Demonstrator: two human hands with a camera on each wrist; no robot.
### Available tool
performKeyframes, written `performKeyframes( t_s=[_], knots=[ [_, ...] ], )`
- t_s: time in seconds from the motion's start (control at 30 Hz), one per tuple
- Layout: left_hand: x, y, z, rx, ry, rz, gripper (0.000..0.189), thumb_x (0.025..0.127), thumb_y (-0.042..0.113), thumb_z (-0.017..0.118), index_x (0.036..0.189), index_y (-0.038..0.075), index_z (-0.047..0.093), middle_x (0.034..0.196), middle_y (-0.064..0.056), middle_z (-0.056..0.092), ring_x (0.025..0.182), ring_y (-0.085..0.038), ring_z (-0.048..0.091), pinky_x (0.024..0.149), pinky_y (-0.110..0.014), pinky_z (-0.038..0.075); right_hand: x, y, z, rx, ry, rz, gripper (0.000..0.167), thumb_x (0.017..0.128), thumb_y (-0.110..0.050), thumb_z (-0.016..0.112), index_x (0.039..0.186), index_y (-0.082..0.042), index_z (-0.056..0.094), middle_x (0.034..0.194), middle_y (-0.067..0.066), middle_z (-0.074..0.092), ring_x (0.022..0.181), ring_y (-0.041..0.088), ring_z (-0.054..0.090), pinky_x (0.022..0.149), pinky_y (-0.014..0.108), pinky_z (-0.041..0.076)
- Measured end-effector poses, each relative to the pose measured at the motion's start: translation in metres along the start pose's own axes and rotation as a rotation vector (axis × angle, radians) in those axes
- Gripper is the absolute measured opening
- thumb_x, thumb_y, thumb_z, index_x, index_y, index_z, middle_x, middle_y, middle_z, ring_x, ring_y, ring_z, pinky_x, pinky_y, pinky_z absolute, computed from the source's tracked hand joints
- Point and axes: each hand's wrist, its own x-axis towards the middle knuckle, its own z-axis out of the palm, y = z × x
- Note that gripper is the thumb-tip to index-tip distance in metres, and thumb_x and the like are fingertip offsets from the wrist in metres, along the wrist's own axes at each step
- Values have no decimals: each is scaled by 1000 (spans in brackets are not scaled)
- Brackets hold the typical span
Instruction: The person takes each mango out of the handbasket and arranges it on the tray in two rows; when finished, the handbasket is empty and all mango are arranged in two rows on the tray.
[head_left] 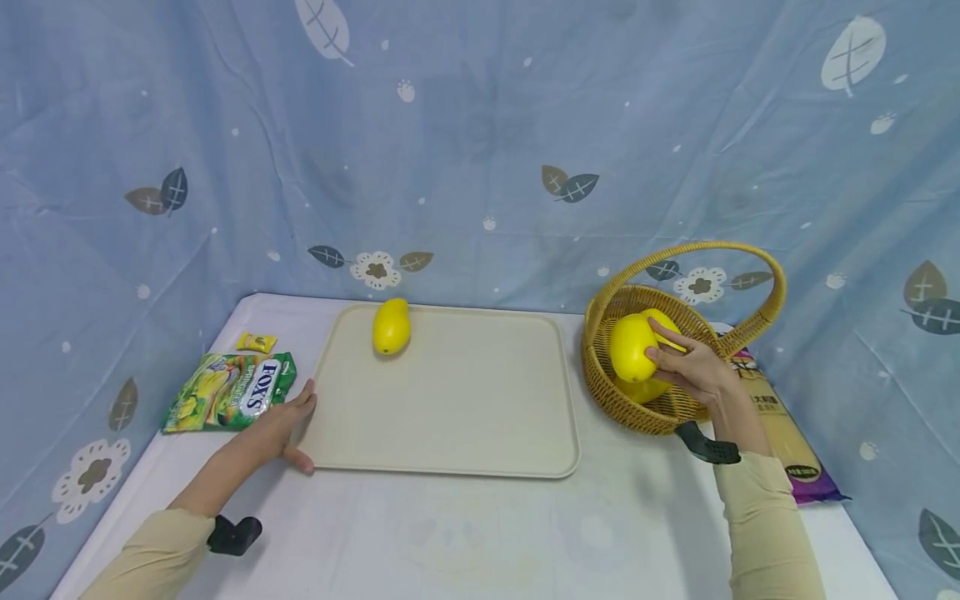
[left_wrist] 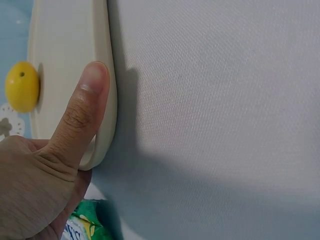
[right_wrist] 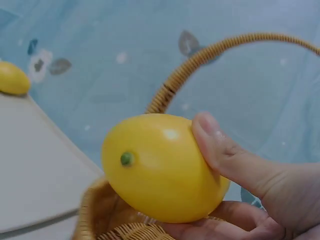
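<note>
My right hand (head_left: 693, 367) grips a yellow mango (head_left: 632, 348) over the wicker basket (head_left: 611, 400). In the right wrist view the thumb presses its side, fingers lie beneath, and a green stem nub shows. More yellow mangoes (head_left: 643, 392) lie in the basket, partly covered by the hand and the held one. My left hand (head_left: 277, 429) touches the left edge of a beige tray (head_left: 450, 400), thumb against the near left corner and fingers extended along the side. Another mango (head_left: 392, 327) lies on the tray near its far left corner.
Left of the tray lie a green FOX'S candy bag (head_left: 232, 392) and a small yellow packet (head_left: 256, 342). A purple-edged food pack (head_left: 787, 442) sits right of the basket, partly behind the right arm. The basket's tall handle (head_left: 697, 247) arches above it. Patterned blue cloth (head_left: 480, 150) surrounds the table.
</note>
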Motion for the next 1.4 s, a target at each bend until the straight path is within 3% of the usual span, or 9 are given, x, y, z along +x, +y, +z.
performKeyframes(
  t_s=[0.1, 0.3, 0.5, 0.63, 0.77, 0.97, 1.1, 1.3, 1.4],
  knots=[
    [1, 1, -1, 0, -11, -10, 119, 47, 41, 86, 132, -24, 35, 142, -42, 21, 127, -55, 32, 104, -57, 36, -11, 3, 5, 56, -41, -27, 62, 95, 0, 55, 147, -20, 28, 111, -13, 67, 96, 12, 68, 80, 31, 58],
    [1, 2, -2, 10, -19, -16, 120, 47, 42, 86, 132, -24, 34, 142, -42, 21, 126, -55, 33, 104, -57, 36, -23, 8, 20, 119, -150, -71, 49, 97, 2, 50, 130, -33, 57, 112, -2, 69, 99, 15, 68, 82, 32, 58],
    [0, 1, -1, -3, -4, -3, 118, 47, 39, 87, 131, -24, 35, 142, -42, 21, 128, -55, 31, 104, -57, 35, -26, 14, 34, 182, -244, -78, 46, 97, 2, 49, 127, -31, 62, 119, -5, 66, 103, 15, 66, 87, 35, 56],
    [1, 0, 1, -5, -9, -4, 117, 48, 39, 87, 132, -24, 35, 143, -42, 20, 128, -55, 30, 104, -58, 35, -27, 16, 42, 162, -238, -59, 46, 97, 0, 50, 127, -33, 62, 120, -6, 65, 104, 14, 66, 87, 33, 56],
    [1, 1, 0, -10, -19, -20, 118, 48, 39, 87, 133, -24, 33, 144, -41, 19, 128, -55, 30, 105, -57, 34, -26, 18, 52, 128, -182, -48, 46, 95, -2, 54, 127, -34, 61, 119, -8, 65, 105, 13, 65, 87, 33, 56],
    [1, -1, -1, 7, -29, -22, 119, 47, 41, 86, 132, -24, 34, 143, -42, 19, 127, -55, 32, 105, -57, 35, -17, 28, 70, 87, -182, -56, 57, 94, 0, 56, 142, -28, 44, 121, -10, 62, 108, 13, 63, 89, 34, 56],
    [2, -1, -2, 23, -39, -32, 120, 47, 43, 85, 132, -24, 34, 143, -42, 19, 127, -54, 33, 105, -56, 35, -7, 37, 83, 77, -183, -55, 65, 93, 2, 59, 147, -23, 35, 123, -7, 60, 109, 14, 63, 89, 33, 56],
    [1, -1, 0, 9, -18, -12, 119, 47, 42, 86, 132, -24, 34, 143, -42, 20, 127, -55, 32, 105, -56, 35, 11, 54, 98, 19, -151, -44, 75, 89, 0, 65, 150, -15, 25, 148, 10, 41, 109, 11, 62, 87, 30, 56],
    [1, -2, 1, 4, -16, -10, 119, 48, 41, 86, 132, -24, 34, 143, -42, 20, 127, -55, 32, 105, -56, 35, 22, 64, 104, 27, -161, -35, 75, 89, 3, 63, 151, -12, 24, 147, 13, 41, 107, 13, 62, 85, 29, 56]
  ],
)
